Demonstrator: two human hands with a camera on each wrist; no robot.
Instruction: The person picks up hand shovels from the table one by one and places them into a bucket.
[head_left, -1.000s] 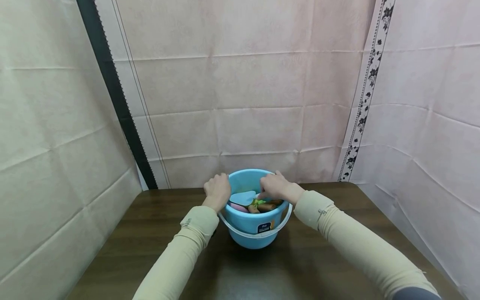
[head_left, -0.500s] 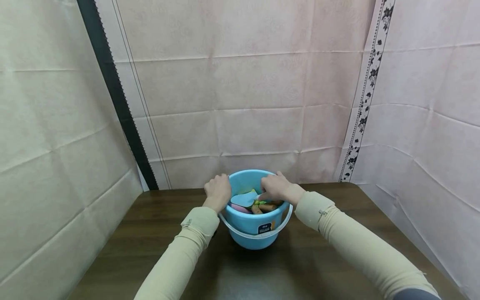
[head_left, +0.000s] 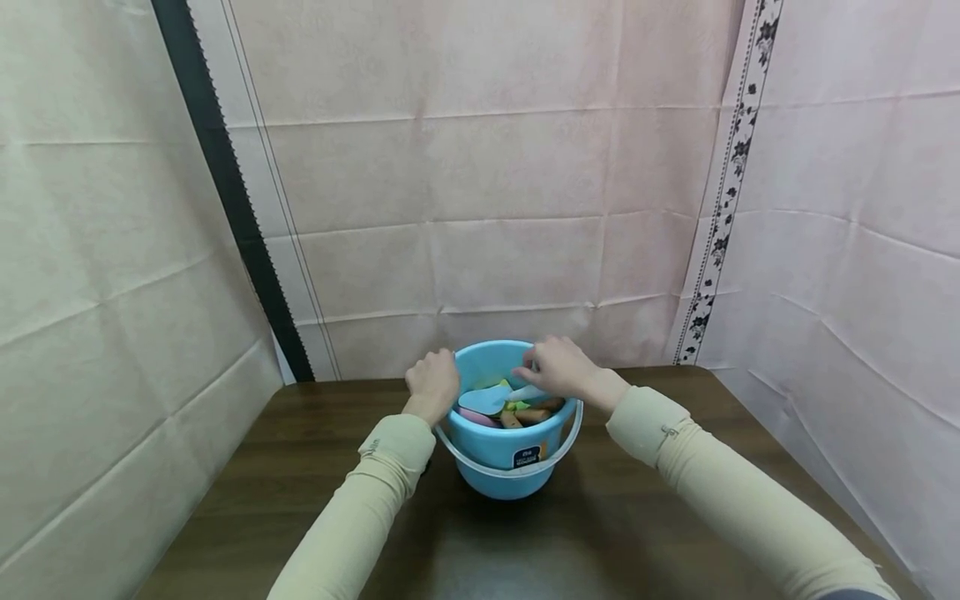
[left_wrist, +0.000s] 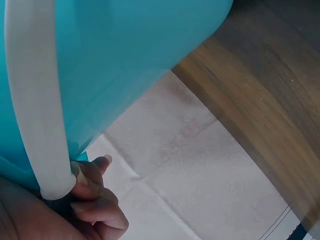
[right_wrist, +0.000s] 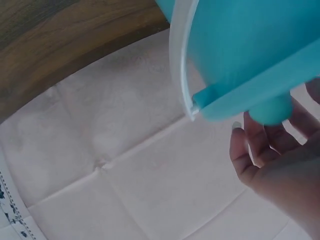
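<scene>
A light blue plastic bucket (head_left: 480, 440) stands on the table, its white carrying handle (head_left: 527, 469) hanging down in front. My left hand (head_left: 432, 383) grips the left rim with curled fingers; the left wrist view shows them beside the handle's end (left_wrist: 55, 187). Inside the bucket a toy shovel with a blue blade (head_left: 482, 402) lies on top, its pale shaft pointing right. My right hand (head_left: 561, 367) is over the right rim, fingers loosely bent. In the right wrist view, those fingers are close behind a rounded blue end (right_wrist: 271, 111) sticking out past the rim.
Brown pieces (head_left: 532, 415), a pink-purple piece (head_left: 478, 417) and something yellow-green are also in the bucket. The dark wooden table (head_left: 322, 467) ends just behind it, against a hanging pale cloth (head_left: 517, 208). More cloth encloses both sides.
My right hand has lifted off the bucket and shifted slightly right, its fingers loosening, so more of the shovel's shaft shows. The shovel's blade has moved slightly left. My left hand stays at the rim.
</scene>
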